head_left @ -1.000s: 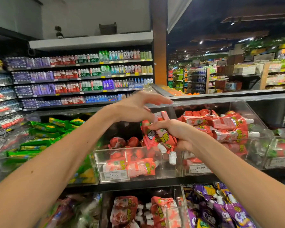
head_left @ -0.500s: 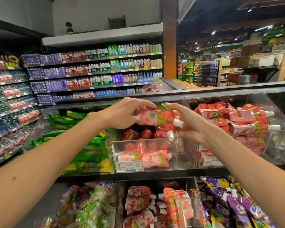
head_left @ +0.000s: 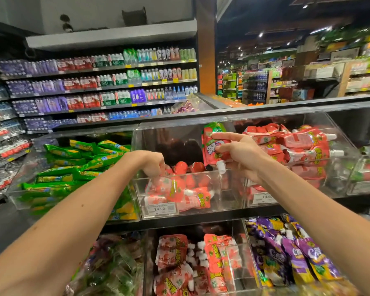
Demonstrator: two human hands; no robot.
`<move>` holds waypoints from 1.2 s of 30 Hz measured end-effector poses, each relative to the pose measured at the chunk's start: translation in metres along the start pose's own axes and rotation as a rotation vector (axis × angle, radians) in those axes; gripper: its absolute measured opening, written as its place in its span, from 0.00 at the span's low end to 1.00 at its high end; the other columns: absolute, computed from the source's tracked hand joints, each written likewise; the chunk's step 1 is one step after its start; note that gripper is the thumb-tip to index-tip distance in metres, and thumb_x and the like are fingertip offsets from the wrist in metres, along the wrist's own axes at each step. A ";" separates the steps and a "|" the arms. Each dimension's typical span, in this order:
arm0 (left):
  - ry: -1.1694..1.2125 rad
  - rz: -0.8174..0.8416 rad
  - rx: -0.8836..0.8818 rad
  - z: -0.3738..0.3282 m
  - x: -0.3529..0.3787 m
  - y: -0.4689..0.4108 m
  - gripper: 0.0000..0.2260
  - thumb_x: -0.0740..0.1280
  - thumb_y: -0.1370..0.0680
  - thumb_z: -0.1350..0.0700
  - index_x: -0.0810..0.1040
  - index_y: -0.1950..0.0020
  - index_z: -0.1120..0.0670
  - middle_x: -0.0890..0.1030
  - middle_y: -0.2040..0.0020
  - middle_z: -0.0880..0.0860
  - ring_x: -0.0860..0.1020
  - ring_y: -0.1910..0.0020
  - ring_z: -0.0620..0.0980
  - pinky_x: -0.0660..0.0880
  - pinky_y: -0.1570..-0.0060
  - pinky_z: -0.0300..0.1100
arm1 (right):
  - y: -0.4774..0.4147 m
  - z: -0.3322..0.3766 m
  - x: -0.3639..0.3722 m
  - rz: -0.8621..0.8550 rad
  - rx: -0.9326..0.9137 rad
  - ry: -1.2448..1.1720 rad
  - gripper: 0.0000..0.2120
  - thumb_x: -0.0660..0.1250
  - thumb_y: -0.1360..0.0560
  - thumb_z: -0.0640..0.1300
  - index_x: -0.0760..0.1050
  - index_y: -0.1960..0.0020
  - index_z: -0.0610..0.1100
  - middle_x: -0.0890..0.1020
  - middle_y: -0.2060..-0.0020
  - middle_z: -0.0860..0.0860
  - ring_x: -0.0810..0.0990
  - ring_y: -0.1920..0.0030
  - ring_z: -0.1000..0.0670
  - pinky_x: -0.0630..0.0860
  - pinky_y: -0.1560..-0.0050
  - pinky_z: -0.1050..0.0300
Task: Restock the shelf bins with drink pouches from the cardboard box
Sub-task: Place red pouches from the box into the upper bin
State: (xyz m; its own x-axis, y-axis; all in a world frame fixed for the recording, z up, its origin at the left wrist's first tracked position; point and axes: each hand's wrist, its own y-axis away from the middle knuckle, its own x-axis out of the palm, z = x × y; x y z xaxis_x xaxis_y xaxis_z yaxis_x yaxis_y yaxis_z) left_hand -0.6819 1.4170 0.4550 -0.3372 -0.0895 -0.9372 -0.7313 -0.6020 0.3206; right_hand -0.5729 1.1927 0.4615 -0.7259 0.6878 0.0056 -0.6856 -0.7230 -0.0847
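- A person's bare arms reach toward a shop shelf of clear plastic bins; no cardboard box is in view.
- The right hand point(head_left: 241, 155) holds a red drink pouch point(head_left: 212, 146) above the middle bin point(head_left: 229, 189). The thumb lies on the pouch's upper face, and the fingers are behind and beside it.
- The pouch hangs upside down, with its white screw cap point(head_left: 221, 168) pointing at the bin's front edge.
- The left hand point(head_left: 153, 165) dips into the front left of the same bin. Its fingers bend down among the red pouches lying there point(head_left: 179, 193), and it is unclear whether they pinch one.
- The middle bin looks sparsely filled. The bin to its right point(head_left: 297, 146) is heaped with the same red pouches.
- Handling, as a judgement: the pouch looks like soft, glossy film around liquid, so it is probably floppy, fairly light and somewhat slippery.
- A flat pinch across the body, as the right hand has now, should control it well. The stiff cap and spout offer a second firm hold.
- Hard squeezing seems unwise near the seams. Laying the pouch flat should stop it sliding out over the low front wall.
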 end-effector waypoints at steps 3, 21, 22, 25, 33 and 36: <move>-0.107 0.116 -0.007 0.002 -0.001 -0.011 0.31 0.81 0.35 0.53 0.78 0.33 0.51 0.82 0.43 0.50 0.81 0.46 0.53 0.80 0.48 0.47 | 0.009 0.001 0.007 0.027 0.015 -0.043 0.16 0.63 0.22 0.29 0.78 0.38 0.41 0.80 0.71 0.51 0.77 0.78 0.59 0.72 0.77 0.66; 0.402 -0.871 0.701 -0.023 0.041 0.084 0.26 0.78 0.30 0.49 0.78 0.34 0.46 0.76 0.32 0.49 0.71 0.31 0.48 0.69 0.32 0.48 | 0.046 -0.008 0.015 0.226 0.209 -0.235 0.10 0.65 0.22 0.32 0.78 0.43 0.38 0.86 0.56 0.39 0.86 0.62 0.45 0.83 0.67 0.56; 0.422 -0.886 0.727 -0.028 0.044 0.083 0.22 0.77 0.31 0.49 0.80 0.37 0.47 0.78 0.34 0.49 0.74 0.33 0.48 0.71 0.34 0.48 | 0.051 -0.007 0.011 0.244 0.241 -0.227 0.09 0.65 0.23 0.33 0.77 0.44 0.36 0.86 0.58 0.40 0.86 0.62 0.46 0.83 0.68 0.57; 0.472 -0.906 0.789 -0.054 0.055 0.076 0.19 0.74 0.30 0.55 0.82 0.39 0.51 0.82 0.39 0.48 0.78 0.39 0.45 0.73 0.38 0.42 | 0.058 -0.011 -0.014 0.255 0.292 -0.253 0.18 0.68 0.24 0.44 0.76 0.38 0.34 0.84 0.48 0.37 0.85 0.60 0.46 0.82 0.70 0.58; 1.129 -0.729 0.767 -0.200 0.068 0.095 0.07 0.67 0.20 0.52 0.81 0.43 0.47 0.85 0.53 0.39 0.79 0.54 0.33 0.75 0.53 0.32 | 0.093 -0.048 -0.138 0.135 0.067 -0.002 0.21 0.65 0.29 0.65 0.80 0.62 0.47 0.72 0.71 0.48 0.68 0.74 0.52 0.64 0.77 0.63; 1.319 -0.617 0.811 -0.274 0.070 0.108 0.09 0.65 0.21 0.56 0.80 0.42 0.55 0.85 0.54 0.41 0.80 0.54 0.35 0.75 0.53 0.30 | 0.113 -0.059 -0.192 0.068 -0.074 0.042 0.08 0.71 0.26 0.49 0.78 0.57 0.44 0.76 0.65 0.45 0.73 0.69 0.53 0.71 0.73 0.64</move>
State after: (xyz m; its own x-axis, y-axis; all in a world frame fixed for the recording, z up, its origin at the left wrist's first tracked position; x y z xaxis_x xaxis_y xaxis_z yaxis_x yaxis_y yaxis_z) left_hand -0.6223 1.1282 0.3859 0.4897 -0.8287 -0.2712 -0.7950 -0.2966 -0.5292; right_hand -0.5078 0.9823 0.3922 -0.7667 0.6405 -0.0448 -0.6277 -0.7624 -0.1573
